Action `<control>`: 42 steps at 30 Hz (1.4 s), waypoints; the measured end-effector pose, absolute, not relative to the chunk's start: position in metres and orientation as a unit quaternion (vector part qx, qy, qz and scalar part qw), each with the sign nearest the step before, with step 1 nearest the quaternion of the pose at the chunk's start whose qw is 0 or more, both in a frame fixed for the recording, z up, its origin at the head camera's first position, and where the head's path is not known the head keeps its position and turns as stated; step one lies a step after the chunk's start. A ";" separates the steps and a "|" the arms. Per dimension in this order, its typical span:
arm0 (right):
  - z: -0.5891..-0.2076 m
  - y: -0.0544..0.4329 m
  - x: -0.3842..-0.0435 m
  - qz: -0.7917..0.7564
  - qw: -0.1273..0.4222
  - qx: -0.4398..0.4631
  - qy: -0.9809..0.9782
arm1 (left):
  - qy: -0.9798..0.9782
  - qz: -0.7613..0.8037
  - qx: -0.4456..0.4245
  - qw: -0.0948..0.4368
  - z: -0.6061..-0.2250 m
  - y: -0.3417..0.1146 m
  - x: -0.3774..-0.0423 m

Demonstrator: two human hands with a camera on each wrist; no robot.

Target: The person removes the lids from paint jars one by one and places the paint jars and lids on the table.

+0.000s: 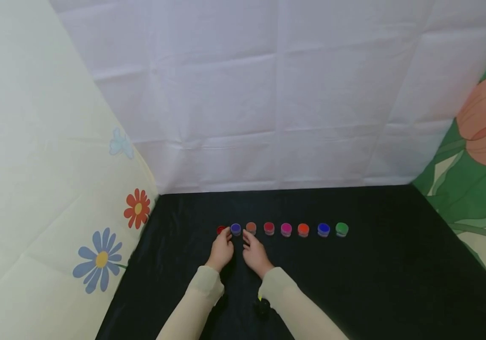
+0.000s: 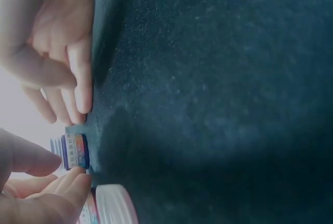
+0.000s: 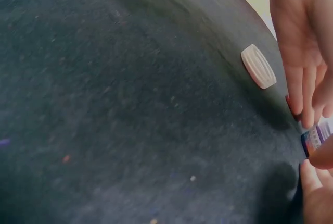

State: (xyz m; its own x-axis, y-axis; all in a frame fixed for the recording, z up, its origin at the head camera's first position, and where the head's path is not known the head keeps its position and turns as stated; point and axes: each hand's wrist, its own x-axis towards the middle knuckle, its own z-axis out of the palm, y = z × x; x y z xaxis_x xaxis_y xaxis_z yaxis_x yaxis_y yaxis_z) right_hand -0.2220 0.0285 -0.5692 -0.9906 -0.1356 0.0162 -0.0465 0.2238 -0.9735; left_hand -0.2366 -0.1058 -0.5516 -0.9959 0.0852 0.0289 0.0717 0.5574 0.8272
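A small purple paint jar point(image 1: 236, 229) stands between my two hands, its printed label point(image 2: 76, 151) facing the left wrist camera. My left hand point(image 1: 221, 250) has its fingertips close beside the jar; I cannot tell whether they touch it. On the other side, my right hand point(image 1: 256, 255) reaches forward with fingers loosely extended, in front of a brownish-orange jar point(image 1: 251, 227). Partly hidden behind the left fingers is a red jar point(image 1: 221, 229). The left wrist view also shows a jar with a whitish end point(image 2: 115, 206) beside the left fingers.
Rightward the row continues with a red jar point(image 1: 269, 228), a pink jar point(image 1: 286, 229), an orange jar point(image 1: 303, 230), a blue jar point(image 1: 323, 230) and a green jar point(image 1: 342, 229). A ridged white piece point(image 3: 258, 66) appears near the left hand. Black cloth point(image 1: 379, 278) covers the table.
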 end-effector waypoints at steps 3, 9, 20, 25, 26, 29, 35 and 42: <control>-0.568 0.026 -0.225 -0.615 0.042 -0.061 0.785 | 0.886 0.462 0.039 0.011 -0.554 -0.102 -0.240; -0.565 0.025 -0.231 -0.622 0.042 -0.066 0.779 | 0.892 0.451 0.032 0.015 -0.558 -0.098 -0.245; -0.569 0.030 -0.226 -0.626 0.022 -0.060 0.777 | 0.897 0.437 0.067 -0.027 -0.556 -0.105 -0.236; -0.571 0.032 -0.222 -0.616 0.004 -0.050 0.786 | 0.892 0.445 0.082 -0.015 -0.555 -0.112 -0.234; -0.571 0.032 -0.221 -0.612 0.002 -0.047 0.790 | 0.891 0.446 0.086 -0.008 -0.555 -0.113 -0.234; -0.573 0.034 -0.220 -0.596 -0.005 -0.049 0.801 | 0.888 0.448 0.099 0.018 -0.555 -0.117 -0.235; -0.575 0.038 -0.216 -0.576 -0.009 -0.061 0.815 | 0.887 0.440 0.122 0.067 -0.556 -0.128 -0.239; -0.582 0.044 -0.215 -0.581 0.001 -0.083 0.810 | 0.893 0.416 0.144 0.093 -0.560 -0.133 -0.245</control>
State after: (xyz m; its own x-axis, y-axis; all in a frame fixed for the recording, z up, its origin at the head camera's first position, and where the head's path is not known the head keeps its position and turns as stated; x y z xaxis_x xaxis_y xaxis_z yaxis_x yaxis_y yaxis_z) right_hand -0.2152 0.0441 -0.5820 -0.9862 -0.1355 0.0950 -0.1333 0.3106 -0.9411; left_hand -0.2453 -0.1332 -0.5602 -0.9408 0.3357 -0.0466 0.1803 0.6121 0.7700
